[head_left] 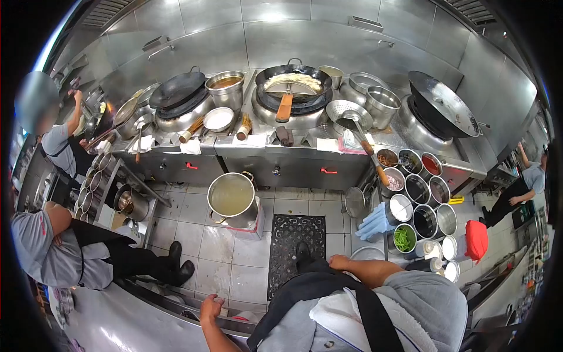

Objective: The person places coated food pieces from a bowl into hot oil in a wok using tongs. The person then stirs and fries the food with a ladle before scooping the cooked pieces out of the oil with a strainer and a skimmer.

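The two bare hands are well apart: the left hand (212, 306) near the edge of a steel counter (135, 320), fingers loosely curled, the right hand (338, 262) beside the apron (302, 287). Whether either grips anything I cannot tell; the right fingers are largely hidden. One round steel vessel (368, 253) sits just right of the right hand, cut off by the forearm. Farther out stand one stockpot (231, 199), ten steel tubs (417, 189) and two bamboo brushes (243, 127), their bristles indistinct.
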A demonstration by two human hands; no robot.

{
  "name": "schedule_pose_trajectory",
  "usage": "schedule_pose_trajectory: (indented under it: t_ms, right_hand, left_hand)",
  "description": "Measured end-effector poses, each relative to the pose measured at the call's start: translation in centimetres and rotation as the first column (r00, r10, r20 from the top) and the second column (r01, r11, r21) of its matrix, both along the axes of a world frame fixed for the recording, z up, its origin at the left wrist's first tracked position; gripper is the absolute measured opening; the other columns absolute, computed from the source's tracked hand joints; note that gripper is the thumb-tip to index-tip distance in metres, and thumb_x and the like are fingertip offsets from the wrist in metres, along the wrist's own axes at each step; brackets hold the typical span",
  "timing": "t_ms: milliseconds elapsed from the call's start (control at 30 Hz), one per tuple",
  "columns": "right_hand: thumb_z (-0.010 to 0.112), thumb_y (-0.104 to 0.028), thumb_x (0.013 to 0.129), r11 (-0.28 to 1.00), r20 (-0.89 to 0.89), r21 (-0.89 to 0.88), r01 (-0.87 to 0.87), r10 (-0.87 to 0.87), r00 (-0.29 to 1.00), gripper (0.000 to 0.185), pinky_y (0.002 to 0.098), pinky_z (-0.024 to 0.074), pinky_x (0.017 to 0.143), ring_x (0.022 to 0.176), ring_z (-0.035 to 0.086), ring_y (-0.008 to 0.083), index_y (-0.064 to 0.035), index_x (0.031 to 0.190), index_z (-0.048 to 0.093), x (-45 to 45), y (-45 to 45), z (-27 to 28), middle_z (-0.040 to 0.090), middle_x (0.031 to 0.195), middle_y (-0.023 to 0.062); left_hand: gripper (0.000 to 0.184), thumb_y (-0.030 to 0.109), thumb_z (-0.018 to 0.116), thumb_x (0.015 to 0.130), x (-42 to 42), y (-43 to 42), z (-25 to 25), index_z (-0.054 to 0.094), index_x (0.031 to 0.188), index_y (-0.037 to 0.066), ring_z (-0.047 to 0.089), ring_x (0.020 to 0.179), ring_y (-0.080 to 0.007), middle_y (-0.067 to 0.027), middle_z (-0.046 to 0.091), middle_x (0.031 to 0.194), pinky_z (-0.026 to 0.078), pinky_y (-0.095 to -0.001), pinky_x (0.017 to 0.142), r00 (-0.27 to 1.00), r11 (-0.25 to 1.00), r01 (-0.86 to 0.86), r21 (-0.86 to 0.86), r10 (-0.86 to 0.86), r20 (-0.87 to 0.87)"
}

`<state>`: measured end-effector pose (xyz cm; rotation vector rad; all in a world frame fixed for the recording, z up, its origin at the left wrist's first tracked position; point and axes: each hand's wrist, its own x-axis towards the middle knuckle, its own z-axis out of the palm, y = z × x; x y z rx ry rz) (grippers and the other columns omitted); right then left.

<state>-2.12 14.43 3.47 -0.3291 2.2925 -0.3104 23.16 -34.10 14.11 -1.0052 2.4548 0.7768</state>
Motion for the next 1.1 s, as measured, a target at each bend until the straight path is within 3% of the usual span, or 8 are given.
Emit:
schedule_pose_trajectory:
  t_ms: [133,233,633,733,833,933,1033,1100]
  right_hand:
    - [0.056,-0.016,0.075,0.992,0.051,-0.005,0.123,-0.122,0.991,0.029,0.0462,0.0581,0.071,0.077,0.072,0.0345,-0.0067,0.097,0.073,0.2,-0.8,1.4,0.072,0.093,0.0182]
    - [0.056,-0.015,0.076,1.0,0.009,0.0,0.016,-0.016,1.0,0.027,0.0446,0.059,0.068,0.075,0.072,0.0328,-0.0062,0.096,0.072,-0.2,-0.5,0.0,0.072,0.088,0.017]
    - [0.056,-0.012,0.076,0.999,0.049,-0.024,0.046,-0.045,0.998,0.027,0.0456,0.0604,0.063,0.072,0.072,0.0331,-0.0058,0.097,0.072,-0.2,-1.0,0.8,0.072,0.089,0.0177]
    - [0.055,-0.013,0.077,0.994,0.088,0.037,0.102,-0.105,0.991,0.028,0.0461,0.0603,0.066,0.077,0.072,0.0339,-0.0063,0.098,0.072,0.0,-1.5,2.1,0.072,0.092,0.0186]
    - [0.063,-0.03,0.082,0.996,0.091,0.06,0.064,-0.069,0.993,0.031,0.0413,0.0612,0.061,0.072,0.072,0.0288,-0.0151,0.107,0.072,-0.6,-0.7,-0.9,0.072,0.1,0.0109]
    - [0.063,-0.03,0.082,0.962,-0.074,0.091,-0.256,0.263,0.962,0.03,0.0427,0.0612,0.067,0.075,0.072,0.0292,-0.0153,0.107,0.072,-1.4,0.6,-6.1,0.072,0.101,0.0113]
    - [0.062,-0.029,0.082,0.995,0.013,0.078,-0.065,0.064,0.998,0.03,0.0439,0.0607,0.07,0.078,0.072,0.03,-0.0152,0.107,0.072,-0.7,-0.2,-2.8,0.072,0.103,0.0119]
    - [0.056,-0.018,0.08,1.0,0.035,0.028,0.011,-0.012,0.999,0.028,0.045,0.0604,0.068,0.078,0.072,0.0325,-0.0066,0.101,0.072,-0.1,-0.9,0.7,0.072,0.1,0.0166]
  left_hand:
    - [0.055,0.037,0.072,0.083,0.1,-0.3,-0.5,0.063,0.129,0.007,0.06,0.117,-0.0392,-0.0243,0.065,0.121,0.047,-0.044,0.1,1.0,1.0,-0.019,0.011,0.019,-0.005]
    - [0.056,0.037,0.072,0.083,0.1,-0.4,-0.6,0.062,0.129,0.007,0.06,0.117,-0.0394,-0.0246,0.065,0.121,0.047,-0.0445,0.1,0.999,0.999,-0.037,0.022,0.037,0.007]
    - [0.055,0.036,0.071,0.083,0.0,-0.7,-0.8,0.062,0.13,0.007,0.059,0.119,-0.0384,-0.0237,0.065,0.123,0.046,-0.0437,0.101,0.999,0.999,-0.041,0.021,0.041,0.018]
    - [0.056,0.035,0.071,0.083,0.0,-0.6,-0.6,0.061,0.13,0.007,0.059,0.119,-0.0381,-0.0231,0.064,0.123,0.046,-0.0434,0.101,1.0,0.999,-0.031,0.021,0.031,0.002]
    - [0.056,0.035,0.071,0.083,-0.1,-0.6,-0.5,0.061,0.13,0.007,0.059,0.118,-0.0385,-0.0236,0.065,0.123,0.046,-0.0435,0.101,0.999,0.999,-0.031,0.027,0.031,0.015]
    - [0.055,0.035,0.071,0.083,-0.1,-0.2,0.2,0.061,0.13,0.007,0.06,0.118,-0.0387,-0.0242,0.065,0.122,0.046,-0.0434,0.101,1.0,1.0,-0.027,0.014,0.027,-0.014]
    - [0.055,0.035,0.071,0.084,-0.2,0.0,0.5,0.062,0.13,0.007,0.06,0.118,-0.0387,-0.0248,0.065,0.122,0.046,-0.0433,0.101,1.0,1.0,-0.022,0.003,0.022,0.013]
    - [0.055,0.035,0.071,0.084,-0.2,-0.1,0.5,0.062,0.13,0.007,0.06,0.118,-0.0387,-0.0248,0.064,0.123,0.046,-0.0435,0.101,0.999,0.999,-0.027,0.022,0.026,0.023]
